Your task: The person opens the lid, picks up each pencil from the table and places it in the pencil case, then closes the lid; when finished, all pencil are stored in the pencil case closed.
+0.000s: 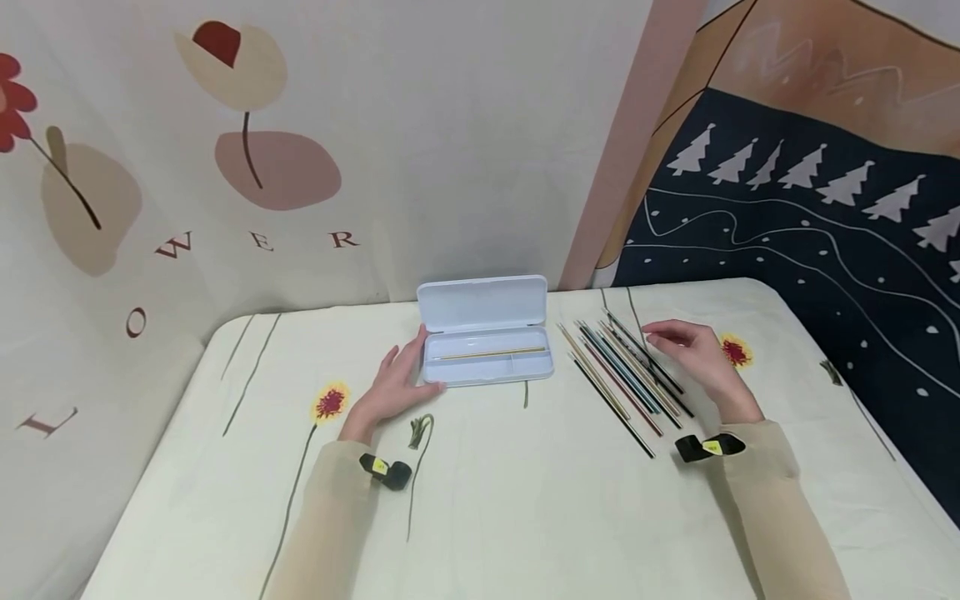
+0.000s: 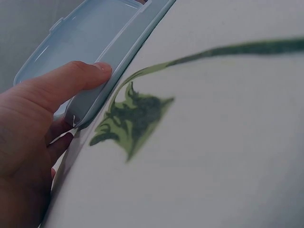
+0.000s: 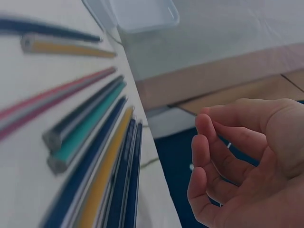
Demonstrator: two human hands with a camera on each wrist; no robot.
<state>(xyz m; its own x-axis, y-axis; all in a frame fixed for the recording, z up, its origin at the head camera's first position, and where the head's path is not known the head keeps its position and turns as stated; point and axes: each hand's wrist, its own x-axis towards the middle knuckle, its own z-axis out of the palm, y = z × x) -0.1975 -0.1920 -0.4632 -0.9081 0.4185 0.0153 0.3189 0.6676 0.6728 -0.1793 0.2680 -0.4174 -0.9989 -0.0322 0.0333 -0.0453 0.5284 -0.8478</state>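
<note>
A pale blue pencil case (image 1: 487, 372) lies with its lid (image 1: 482, 305) raised; one gold pencil (image 1: 491, 354) is inside. My left hand (image 1: 396, 385) holds the case's left end, its thumb (image 2: 90, 76) on the front rim in the left wrist view and its fingers along the side. Several dark, gold, red and teal pencils (image 1: 621, 368) lie side by side to the right of the case. Beside their far right ends is my right hand (image 1: 699, 360). Its fingers are loosely curled in the right wrist view, thumb near the index fingertip, and nothing shows between them.
A white cloth (image 1: 525, 500) printed with flowers covers the table. Behind it hangs a pale printed curtain (image 1: 450, 167), with a dark blue panel of white trees (image 1: 810, 217) at the right. Black wrist cameras (image 1: 396, 475) sit on both sleeves.
</note>
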